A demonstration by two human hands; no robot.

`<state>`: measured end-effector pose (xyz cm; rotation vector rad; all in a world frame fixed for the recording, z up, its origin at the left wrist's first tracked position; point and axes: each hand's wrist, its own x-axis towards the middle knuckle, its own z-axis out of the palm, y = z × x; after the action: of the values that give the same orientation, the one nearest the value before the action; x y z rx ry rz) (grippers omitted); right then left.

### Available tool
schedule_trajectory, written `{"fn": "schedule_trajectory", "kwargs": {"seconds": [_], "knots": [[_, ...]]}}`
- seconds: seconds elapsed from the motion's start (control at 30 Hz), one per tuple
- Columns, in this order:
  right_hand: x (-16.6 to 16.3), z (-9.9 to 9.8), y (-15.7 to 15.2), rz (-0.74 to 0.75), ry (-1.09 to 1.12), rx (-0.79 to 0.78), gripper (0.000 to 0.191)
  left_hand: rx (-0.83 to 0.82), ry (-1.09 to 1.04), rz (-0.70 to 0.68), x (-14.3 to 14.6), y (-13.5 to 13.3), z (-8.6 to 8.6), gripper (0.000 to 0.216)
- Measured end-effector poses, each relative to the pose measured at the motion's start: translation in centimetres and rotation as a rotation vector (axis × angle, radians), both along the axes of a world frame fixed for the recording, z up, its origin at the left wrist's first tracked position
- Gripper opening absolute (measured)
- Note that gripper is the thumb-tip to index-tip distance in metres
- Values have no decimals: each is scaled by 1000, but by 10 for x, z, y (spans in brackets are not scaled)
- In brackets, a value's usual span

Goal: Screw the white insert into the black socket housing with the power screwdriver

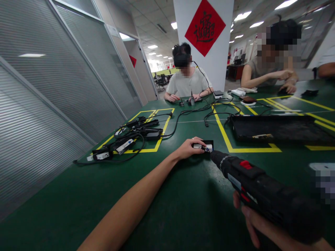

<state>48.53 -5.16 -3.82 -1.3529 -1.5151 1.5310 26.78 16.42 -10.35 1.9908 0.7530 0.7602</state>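
My left hand (pixel 188 149) grips a small black rectangular housing (pixel 210 143) with a white inner part, which rests on the green table. Its fingers are closed over the left side of the housing and hide part of it. In my right hand (pixel 252 216) is a black power drill (pixel 251 177) with red switches, the fingers wrapped round its handle. The drill points away and to the left. Its chuck end meets the right side of the housing; whether the bit touches a screw there is too small to tell.
Black adapter-like units (pixel 141 134) with cables lie on the left inside yellow tape. A black tray (pixel 272 127) stands at the right. Loose cables (pixel 183 112) cross the table's middle. One person (pixel 188 82) sits opposite, another (pixel 261 71) at the far right. A blurred-out item (pixel 324 177) lies near the right edge.
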Motion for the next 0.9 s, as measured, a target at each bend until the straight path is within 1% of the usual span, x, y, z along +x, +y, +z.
{"fn": "schedule_trajectory", "kwargs": {"seconds": [0.13,0.23,0.43,0.6,0.67,0.77,0.9], "knots": [[0,-17,2,9,-21,25,11,-2,1,4,0,1,0,29],[0,-20,3,7,-15,17,13,-12,18,21,1,0,1,29],[-1,-10,0,-10,15,-10,12,-19,13,23,1,1,0,28],[-3,-10,0,-72,26,-40,15,-16,12,16,1,1,0,28],[-4,-9,0,-96,-4,-60,11,-15,12,9,1,1,1,28],[-4,1,-2,-108,-28,-71,8,-15,18,7,1,0,2,28],[-3,15,-4,-57,-6,-39,11,-9,30,4,0,-1,3,28]]}}
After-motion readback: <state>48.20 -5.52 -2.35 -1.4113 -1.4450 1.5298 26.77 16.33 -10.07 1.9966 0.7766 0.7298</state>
